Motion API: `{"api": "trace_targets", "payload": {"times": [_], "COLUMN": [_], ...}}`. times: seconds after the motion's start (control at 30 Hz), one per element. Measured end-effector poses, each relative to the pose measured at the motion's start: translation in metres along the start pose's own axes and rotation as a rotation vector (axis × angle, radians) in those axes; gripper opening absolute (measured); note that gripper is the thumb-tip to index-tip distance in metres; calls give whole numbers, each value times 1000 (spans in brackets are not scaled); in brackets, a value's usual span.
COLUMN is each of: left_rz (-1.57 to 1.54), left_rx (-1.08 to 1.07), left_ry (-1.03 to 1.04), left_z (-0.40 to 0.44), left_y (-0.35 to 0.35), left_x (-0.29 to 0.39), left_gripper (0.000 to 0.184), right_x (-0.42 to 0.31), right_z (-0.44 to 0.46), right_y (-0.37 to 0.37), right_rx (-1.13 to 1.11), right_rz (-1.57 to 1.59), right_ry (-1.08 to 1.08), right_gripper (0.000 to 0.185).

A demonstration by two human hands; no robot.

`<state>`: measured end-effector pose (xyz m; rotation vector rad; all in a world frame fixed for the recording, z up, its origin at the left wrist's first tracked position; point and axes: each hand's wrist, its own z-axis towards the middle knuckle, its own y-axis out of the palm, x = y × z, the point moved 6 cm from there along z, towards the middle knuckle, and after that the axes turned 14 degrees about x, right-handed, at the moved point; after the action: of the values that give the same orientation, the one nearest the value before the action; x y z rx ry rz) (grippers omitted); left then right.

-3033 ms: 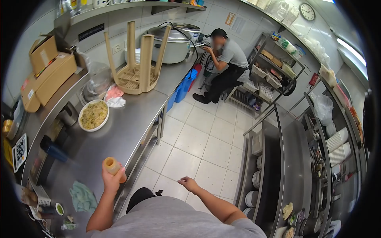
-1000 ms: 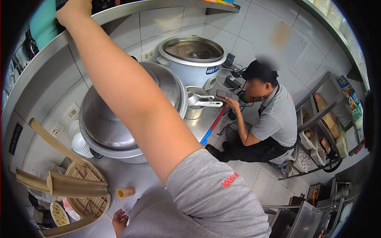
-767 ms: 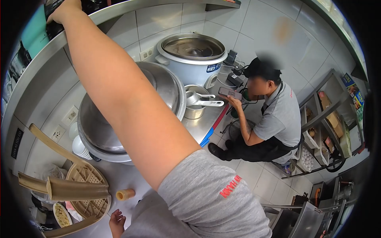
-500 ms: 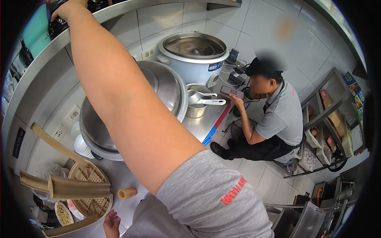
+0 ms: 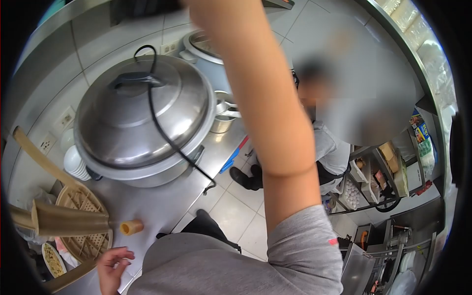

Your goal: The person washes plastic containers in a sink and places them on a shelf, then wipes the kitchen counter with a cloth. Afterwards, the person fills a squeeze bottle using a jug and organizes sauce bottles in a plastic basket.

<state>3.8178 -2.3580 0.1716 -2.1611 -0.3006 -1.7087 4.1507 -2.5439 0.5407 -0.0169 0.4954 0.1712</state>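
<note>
My left hand (image 5: 115,265) is low at the left with its fingers apart and nothing in it. Just above it, a squeeze bottle (image 5: 132,227) of orange-brown content lies on the steel counter (image 5: 162,209). My right arm reaches up across the view. At the top edge my right hand (image 5: 195,11) is blurred and partly cut off, its fingers not visible. A blurred black object (image 5: 150,7) is beside it; whether it is held does not show. A large lidded steel cooker (image 5: 142,118) with a black cord stands behind the bottle.
An upturned beige plastic stool (image 5: 88,221) and a bowl of food (image 5: 53,259) are at the left. Behind my right arm are a second cooker (image 5: 206,49), metal pots (image 5: 222,124) and a crouching co-worker (image 5: 334,152). A rack (image 5: 376,182) with eggs stands at the right.
My right hand has left the bottle on the counter, reached to the upper-left shelf, then swung right. The black object now shows beside it. My left hand has come in at the lower left.
</note>
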Motion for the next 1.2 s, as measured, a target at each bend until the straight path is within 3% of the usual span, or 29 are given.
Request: {"api": "trace_targets", "payload": {"times": [0.1, 0.17, 0.23, 0.27, 0.37, 0.53, 0.7, 0.77, 0.8, 0.83, 0.93, 0.97, 1.03, 1.07, 1.2], "left_rz": [-196, -368, -572, -615, -573, -484, -405, -569, -422, -408, -112, -106, 13, -26, -131], "left_rx": [100, 7, 556, 580, 344, 243, 212, 788, 925, 928, 440, 440, 216, 388, 249], "left_ry": [292, 559, 435, 485, 571, 482, 406, -156, -232, -245, 63, 47, 254, 83, 160], "left_z": [32, 46, 65, 66, 85, 111, 124, 128, 138, 144, 170, 180, 199, 198, 220], "left_y": [-7, 18, -53, -27, 101, 239, 289, 246, 276, 300, 379, 397, 439, 432, 451], "left_x": [35, 98, 35, 57, 127, 159, 151, 91, 104, 112, 149, 153, 168, 152, 147], "left_gripper": [48, 49, 73, 73, 72, 71, 70, 91, 128, 128, 153, 153, 122, 154, 139], "right_x": [2, 18, 41, 51, 86, 134, 183, 205, 216, 224, 252, 258, 271, 276, 299], "right_z": [-112, -181, -229, -245, -268, -265, -262, -269, -273, -279, -297, -302, -311, -315, -338], "right_y": [-41, -55, -67, -76, -108, -167, -229, -249, -260, -268, -293, -299, -312, -316, -332], "right_rx": [-247, -172, -402, -421, -501, -520, -465, -481, -423, -416, -325, -324, -295, -283, -253], "right_rz": [61, 306, 536, 518, 526, 641, 640, 605, 576, 581, 422, 426, 369, 362, 306], "right_ry": [251, 168, 473, 449, 476, 510, 489, 534, 532, 550, 580, 596, 608, 624, 688], "right_gripper": [102, 110, 108, 107, 107, 105, 105, 105, 105, 105, 103, 103, 103, 102, 100]}}
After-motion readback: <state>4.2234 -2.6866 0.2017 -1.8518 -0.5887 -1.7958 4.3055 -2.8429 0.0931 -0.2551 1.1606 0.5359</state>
